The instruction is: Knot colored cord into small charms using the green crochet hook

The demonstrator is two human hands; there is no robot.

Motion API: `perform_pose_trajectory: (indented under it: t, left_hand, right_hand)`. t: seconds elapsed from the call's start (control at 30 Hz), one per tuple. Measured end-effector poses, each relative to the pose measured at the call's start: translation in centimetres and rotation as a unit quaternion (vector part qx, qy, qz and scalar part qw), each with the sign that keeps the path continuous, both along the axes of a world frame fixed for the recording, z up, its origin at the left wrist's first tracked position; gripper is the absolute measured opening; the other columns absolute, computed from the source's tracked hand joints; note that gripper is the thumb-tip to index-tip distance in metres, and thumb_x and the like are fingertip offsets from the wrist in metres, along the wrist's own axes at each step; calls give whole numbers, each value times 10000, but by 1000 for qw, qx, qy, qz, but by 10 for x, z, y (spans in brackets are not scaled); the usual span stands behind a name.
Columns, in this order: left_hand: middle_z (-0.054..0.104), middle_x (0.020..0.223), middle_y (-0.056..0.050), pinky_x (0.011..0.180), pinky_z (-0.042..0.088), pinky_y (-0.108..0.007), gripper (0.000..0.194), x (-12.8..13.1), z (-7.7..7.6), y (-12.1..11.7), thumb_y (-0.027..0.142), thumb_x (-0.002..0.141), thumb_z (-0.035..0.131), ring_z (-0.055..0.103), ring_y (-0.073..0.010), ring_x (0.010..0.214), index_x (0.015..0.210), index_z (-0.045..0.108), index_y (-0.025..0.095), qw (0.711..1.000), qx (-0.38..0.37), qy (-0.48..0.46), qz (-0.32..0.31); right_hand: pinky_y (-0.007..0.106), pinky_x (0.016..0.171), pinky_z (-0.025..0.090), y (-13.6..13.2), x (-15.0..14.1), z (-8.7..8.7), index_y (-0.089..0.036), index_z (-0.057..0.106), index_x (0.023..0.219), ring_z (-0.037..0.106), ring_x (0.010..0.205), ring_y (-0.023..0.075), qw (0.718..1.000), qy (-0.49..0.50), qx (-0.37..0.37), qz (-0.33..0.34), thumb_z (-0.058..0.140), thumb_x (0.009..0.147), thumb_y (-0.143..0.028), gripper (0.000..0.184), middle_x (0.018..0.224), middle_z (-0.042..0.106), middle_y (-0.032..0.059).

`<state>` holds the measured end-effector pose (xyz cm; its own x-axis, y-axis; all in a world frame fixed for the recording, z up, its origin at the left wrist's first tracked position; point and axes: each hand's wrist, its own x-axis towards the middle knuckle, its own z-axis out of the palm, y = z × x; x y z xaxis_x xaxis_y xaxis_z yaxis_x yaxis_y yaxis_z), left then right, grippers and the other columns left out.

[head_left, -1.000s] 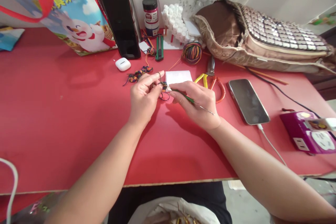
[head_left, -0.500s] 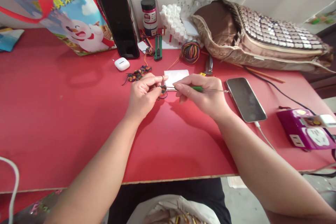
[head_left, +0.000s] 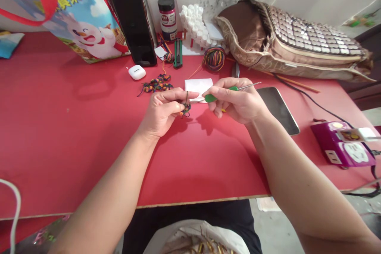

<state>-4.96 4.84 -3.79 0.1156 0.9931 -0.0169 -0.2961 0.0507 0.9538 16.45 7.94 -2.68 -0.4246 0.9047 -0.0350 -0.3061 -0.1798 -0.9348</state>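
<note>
Near the centre of the frame, the small multicoloured cord piece [head_left: 186, 109] lies at the fingertips of the left hand [head_left: 165, 109], pinched narrowly between thumb and fingers, a dark strand [head_left: 187, 97] looped over the index finger. Right of centre, the right hand [head_left: 235, 101] grips the green-handled hook [head_left: 210, 98], apart from the cord piece, its metal shaft aimed rightward

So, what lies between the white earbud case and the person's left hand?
In the head view, a multicoloured crocheted piece lies on the red table between the white earbud case and the left hand.
</note>
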Motion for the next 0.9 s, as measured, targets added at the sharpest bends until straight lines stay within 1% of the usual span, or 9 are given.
perform_pose_trajectory:
  t: [0.1,0.2,0.3,0.4,0.53,0.67,0.8,0.9]
  left_hand:
    - [654,734,-41,645,455,-287,276,0,0,-1,147,605,762,536,-148,711,800,927,251,1000,-15,-26,2]
    - [687,756,-41,625,457,-286,277,0,1,-1,146,582,777,557,-154,718,797,917,250,998,-33,-44,15]
    - [704,776,-40,620,479,-275,307,1,4,-1,134,573,803,595,-154,738,838,919,237,996,-45,-71,16]
    - [721,795,-34,622,504,-248,329,1,5,0,119,593,872,614,-132,727,898,928,230,994,-44,-97,0]
    - [770,845,-36,633,554,-239,328,1,-2,2,173,639,973,659,-134,740,956,931,249,993,-18,-115,-21]
    - [767,837,-37,626,565,-224,315,1,-8,5,236,660,1012,652,-132,753,965,935,251,994,13,-106,-17]
    - [734,797,-25,653,566,-223,330,2,-9,4,239,659,1016,616,-125,742,978,938,271,996,27,-89,-7]
    - [705,784,-23,687,564,-220,345,3,-6,2,234,645,1013,599,-124,761,981,940,261,996,36,-85,10]
  right_hand:
    - [215,392,526,0,1,-2,-153,832,771,633,381,118,1000,10,-10,11,1031,725,-436,349,596,782,30]
    - [219,405,532,1,0,-6,-151,814,784,633,392,115,1000,17,-10,10,1020,748,-445,361,608,780,24]
    - [219,416,537,2,-2,-10,-160,806,816,633,405,110,999,32,-11,9,1018,751,-469,381,623,777,9]
    - [203,415,530,2,-3,-10,-166,819,826,639,417,103,999,47,-17,6,1029,740,-463,374,628,778,3]
    - [191,427,538,0,-4,-6,-163,821,783,647,430,96,998,60,-26,-8,1050,705,-456,380,619,773,2]
    - [206,449,568,-2,-7,-3,-172,838,795,675,453,111,998,58,-31,-9,1051,697,-456,369,628,786,11]
    - [227,479,601,-8,-12,-3,-180,845,781,709,479,129,997,78,-11,7,1040,728,-422,315,661,815,29]
    - [245,486,614,-14,-16,-2,-183,853,789,731,493,150,996,87,18,13,1023,763,-408,284,672,824,37]
